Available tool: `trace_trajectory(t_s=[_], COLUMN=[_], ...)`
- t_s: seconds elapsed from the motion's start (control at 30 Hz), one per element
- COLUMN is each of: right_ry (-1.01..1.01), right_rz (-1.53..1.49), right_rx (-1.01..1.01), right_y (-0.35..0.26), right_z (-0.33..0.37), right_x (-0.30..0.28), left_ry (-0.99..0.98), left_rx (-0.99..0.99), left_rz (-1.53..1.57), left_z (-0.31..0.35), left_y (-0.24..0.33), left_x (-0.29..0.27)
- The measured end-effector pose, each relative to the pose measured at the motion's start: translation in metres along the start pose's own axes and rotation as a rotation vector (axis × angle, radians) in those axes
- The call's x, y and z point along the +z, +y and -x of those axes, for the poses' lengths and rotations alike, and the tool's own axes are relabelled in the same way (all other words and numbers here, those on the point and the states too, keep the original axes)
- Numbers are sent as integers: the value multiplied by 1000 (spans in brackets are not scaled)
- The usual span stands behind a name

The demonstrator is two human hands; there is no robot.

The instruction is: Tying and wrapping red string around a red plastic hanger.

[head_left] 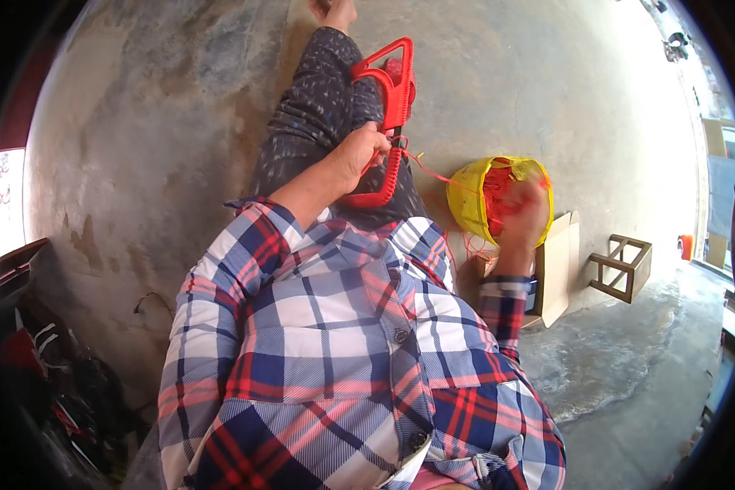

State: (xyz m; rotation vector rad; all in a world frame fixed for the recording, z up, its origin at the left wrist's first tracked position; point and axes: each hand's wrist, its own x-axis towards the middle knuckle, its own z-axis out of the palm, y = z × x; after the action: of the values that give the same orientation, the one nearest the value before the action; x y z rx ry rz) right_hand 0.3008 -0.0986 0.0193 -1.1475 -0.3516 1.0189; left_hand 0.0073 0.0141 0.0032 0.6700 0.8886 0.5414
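Note:
My left hand is closed around the middle of a long red looped frame, which lies over my legs. Ridges like wound cord run along parts of the frame, and a short black stretch shows by my fingers. From there a thin red cord runs right to a yellow bucket-like container holding a tangle of red strands. Over the mouth of this container is my right hand, smeared by motion. Its fingers cannot be made out.
Beside the yellow container stands an open cardboard box, with loose red cord near it. A small wooden stool lies farther right on the concrete floor. Dark clutter fills the lower left.

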Motion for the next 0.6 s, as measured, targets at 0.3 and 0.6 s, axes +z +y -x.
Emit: trace_trajectory(t_s=[0.3, 0.6], right_ry=[-485, -568], right_rz=[369, 101], right_rx=[234, 233], right_y=[25, -13], right_z=[23, 65], right_x=[131, 149], left_ry=[38, 98], left_rx=[8, -29], left_rz=[60, -12], left_z=[-3, -8], left_y=[-5, 2], left_x=[1, 6])
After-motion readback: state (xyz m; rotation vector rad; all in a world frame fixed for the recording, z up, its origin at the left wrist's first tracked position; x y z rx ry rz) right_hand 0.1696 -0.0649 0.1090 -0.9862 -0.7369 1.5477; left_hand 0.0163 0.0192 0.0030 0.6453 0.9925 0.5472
